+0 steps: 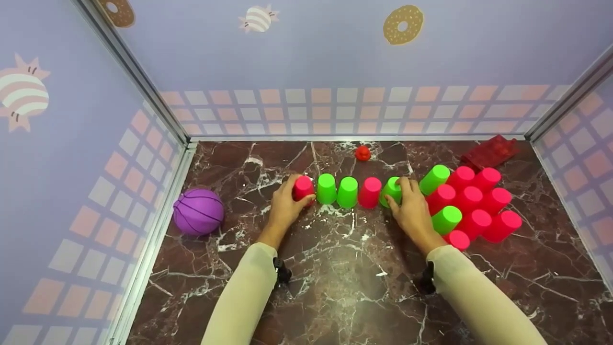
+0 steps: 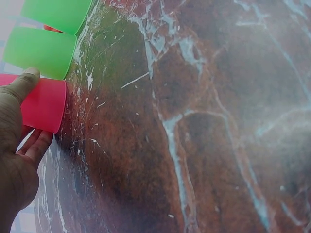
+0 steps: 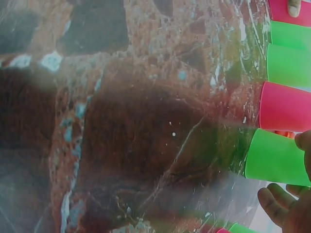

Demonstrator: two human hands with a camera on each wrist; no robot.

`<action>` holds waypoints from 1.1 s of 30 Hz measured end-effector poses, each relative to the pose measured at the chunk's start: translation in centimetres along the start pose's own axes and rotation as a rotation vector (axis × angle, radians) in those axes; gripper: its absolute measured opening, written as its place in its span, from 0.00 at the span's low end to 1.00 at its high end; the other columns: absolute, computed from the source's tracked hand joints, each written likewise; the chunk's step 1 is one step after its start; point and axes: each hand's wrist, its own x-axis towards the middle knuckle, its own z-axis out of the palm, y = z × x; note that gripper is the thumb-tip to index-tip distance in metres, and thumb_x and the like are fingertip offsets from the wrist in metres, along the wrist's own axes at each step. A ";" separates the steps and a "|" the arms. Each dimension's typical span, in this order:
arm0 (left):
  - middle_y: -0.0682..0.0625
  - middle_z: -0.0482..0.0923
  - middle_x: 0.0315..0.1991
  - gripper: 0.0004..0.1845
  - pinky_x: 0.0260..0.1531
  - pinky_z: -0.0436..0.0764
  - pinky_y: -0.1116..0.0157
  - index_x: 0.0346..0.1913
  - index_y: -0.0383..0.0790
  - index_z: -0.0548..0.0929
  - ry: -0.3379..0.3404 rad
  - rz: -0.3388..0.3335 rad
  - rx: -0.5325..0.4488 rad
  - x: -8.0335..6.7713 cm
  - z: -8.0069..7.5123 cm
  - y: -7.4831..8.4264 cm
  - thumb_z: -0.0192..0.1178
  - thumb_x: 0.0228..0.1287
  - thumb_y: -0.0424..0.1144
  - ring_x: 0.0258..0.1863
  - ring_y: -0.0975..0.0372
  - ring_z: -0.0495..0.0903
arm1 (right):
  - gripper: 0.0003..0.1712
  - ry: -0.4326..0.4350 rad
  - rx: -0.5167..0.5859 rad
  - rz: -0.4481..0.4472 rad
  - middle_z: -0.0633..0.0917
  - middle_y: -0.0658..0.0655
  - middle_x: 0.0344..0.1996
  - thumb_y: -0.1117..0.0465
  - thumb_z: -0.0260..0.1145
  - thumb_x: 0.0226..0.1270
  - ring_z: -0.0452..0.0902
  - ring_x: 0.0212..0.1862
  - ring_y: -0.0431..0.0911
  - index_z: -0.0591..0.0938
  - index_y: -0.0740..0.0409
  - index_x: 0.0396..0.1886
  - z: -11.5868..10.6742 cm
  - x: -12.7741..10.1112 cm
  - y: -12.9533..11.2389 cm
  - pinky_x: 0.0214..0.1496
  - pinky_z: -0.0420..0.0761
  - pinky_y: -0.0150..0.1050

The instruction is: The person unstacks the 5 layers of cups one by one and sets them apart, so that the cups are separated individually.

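Note:
A row of upside-down plastic cups stands on the dark marbled surface. At the row's left end, my left hand point(image 1: 284, 202) holds a pinkish-red cup point(image 2: 46, 104) between thumb and fingers. Two green cups, a left one point(image 1: 326, 189) and a right one point(image 1: 347, 192), come after it, followed by another red cup point(image 1: 369, 192). My right hand point(image 1: 413, 211) is round the green cup point(image 3: 277, 158) at the right end, thumb on one side and fingers on the other. In the head view that hand covers part of this cup.
Right of my right hand stands a cluster of several red cups point(image 1: 469, 199) with a few green cups point(image 1: 447, 219). A crumpled red pouch point(image 1: 491, 151) lies behind it. A small red figure point(image 1: 363, 153) sits near the back wall, and a purple ball point(image 1: 198, 212) rests by the left wall.

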 end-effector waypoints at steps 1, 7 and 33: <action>0.39 0.90 0.54 0.37 0.56 0.89 0.44 0.66 0.53 0.82 -0.001 -0.001 -0.009 -0.1 -0.4 0.6 0.84 0.55 0.57 0.53 0.43 0.92 | 0.24 -0.002 0.000 0.003 0.80 0.69 0.58 0.60 0.76 0.75 0.85 0.55 0.73 0.75 0.61 0.61 0.1 0.1 0.0 0.59 0.84 0.69; 0.34 0.89 0.54 0.34 0.59 0.87 0.38 0.64 0.44 0.83 -0.010 -0.017 -0.040 -0.5 -2.8 4.8 0.85 0.55 0.46 0.55 0.39 0.90 | 0.23 -0.012 -0.022 0.011 0.79 0.70 0.58 0.60 0.74 0.77 0.84 0.55 0.74 0.73 0.62 0.61 0.3 0.4 0.0 0.58 0.84 0.69; 0.34 0.89 0.57 0.34 0.63 0.86 0.41 0.66 0.42 0.82 -0.055 -0.074 -0.032 -0.7 -3.6 6.1 0.84 0.58 0.44 0.59 0.40 0.89 | 0.27 0.065 0.014 -0.150 0.83 0.70 0.60 0.62 0.76 0.73 0.84 0.57 0.69 0.78 0.62 0.66 -4.9 1.5 -1.8 0.60 0.84 0.67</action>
